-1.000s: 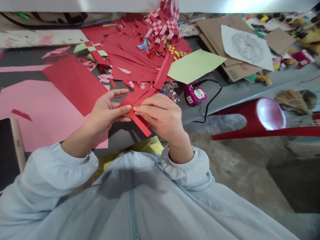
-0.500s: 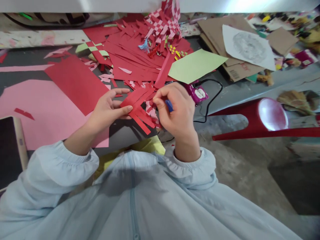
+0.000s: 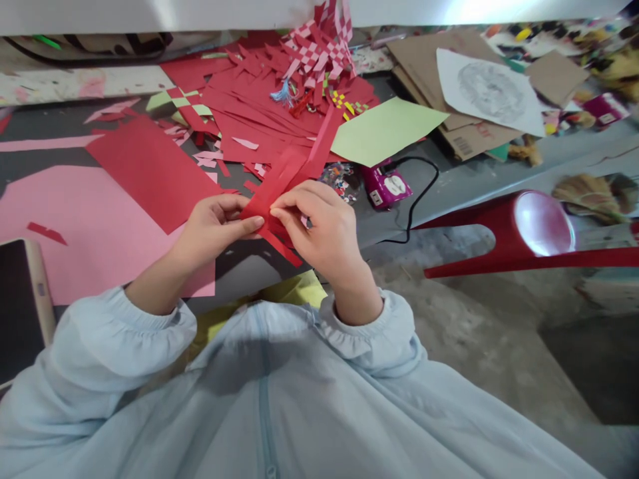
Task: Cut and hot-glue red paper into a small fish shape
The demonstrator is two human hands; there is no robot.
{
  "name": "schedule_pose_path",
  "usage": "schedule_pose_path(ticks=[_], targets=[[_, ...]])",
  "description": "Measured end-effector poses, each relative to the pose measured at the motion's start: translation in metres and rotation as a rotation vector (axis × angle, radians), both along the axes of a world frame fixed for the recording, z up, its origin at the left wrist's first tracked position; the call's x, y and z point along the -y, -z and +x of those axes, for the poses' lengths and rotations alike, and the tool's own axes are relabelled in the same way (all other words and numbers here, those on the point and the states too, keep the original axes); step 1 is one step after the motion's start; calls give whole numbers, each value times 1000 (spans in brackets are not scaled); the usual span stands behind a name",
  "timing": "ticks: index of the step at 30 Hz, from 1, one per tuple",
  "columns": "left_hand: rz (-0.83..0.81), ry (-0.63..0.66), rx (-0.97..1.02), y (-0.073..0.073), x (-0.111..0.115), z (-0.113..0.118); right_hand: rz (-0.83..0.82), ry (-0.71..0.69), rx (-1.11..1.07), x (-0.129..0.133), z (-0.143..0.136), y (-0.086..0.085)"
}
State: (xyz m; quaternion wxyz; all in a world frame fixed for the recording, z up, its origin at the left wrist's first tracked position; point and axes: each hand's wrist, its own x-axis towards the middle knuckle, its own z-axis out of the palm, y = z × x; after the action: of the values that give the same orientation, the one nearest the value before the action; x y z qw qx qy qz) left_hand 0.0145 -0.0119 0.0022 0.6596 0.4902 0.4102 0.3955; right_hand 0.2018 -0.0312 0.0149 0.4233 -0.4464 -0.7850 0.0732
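Observation:
My left hand [image 3: 212, 223] pinches the near left end of a bundle of red paper strips [image 3: 279, 179], thumb on top and fingers underneath. The strips cross one another: some run up and away, others [image 3: 285, 249] hang down toward me. My right hand [image 3: 322, 223] is closed at the middle of the bundle, thumb and forefinger pinching the red paper where the strips cross. One long red strip [image 3: 322, 143] slants up behind the right hand. The exact strip under the right fingertips is hidden.
Red sheets and woven checkered pieces [image 3: 319, 53] are heaped behind. A pink sheet [image 3: 100, 233] and red sheet [image 3: 150, 173] lie left, a tablet-like device [image 3: 37, 279] at the edge. Right are a pale green sheet [image 3: 389, 130], a purple box [image 3: 387, 186], cardboard [image 3: 462, 143] and a red stool [image 3: 479, 226].
My right hand has moved left and slightly down, from the strips' right side onto their crossing. A blue object seen in its palm before is now mostly hidden. My left hand keeps its hold.

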Motion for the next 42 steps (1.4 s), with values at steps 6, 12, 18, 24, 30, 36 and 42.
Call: schedule_pose_path(ticks=[6,12,18,24,30,36,42], targets=[[1,0,37,2,1,-1,12,48,-54,-1,-2,6],[171,-7,-147,-3,1,-3,11,41,-19,-1,-5,4],[199,15,-153,1,-1,-3,-10,49,-14,-4,-1,4],[52,-21,-29,0,1,-1,-54,115,-111,-4,5,3],[1,-31,21,0,2,-1,-78,76,-115,0,0,0],[-11,-30,29,2,2,0,-54,66,-102,2,-4,3],[145,-12,-144,3,0,-3,-29,103,-2,2,-7,8]])
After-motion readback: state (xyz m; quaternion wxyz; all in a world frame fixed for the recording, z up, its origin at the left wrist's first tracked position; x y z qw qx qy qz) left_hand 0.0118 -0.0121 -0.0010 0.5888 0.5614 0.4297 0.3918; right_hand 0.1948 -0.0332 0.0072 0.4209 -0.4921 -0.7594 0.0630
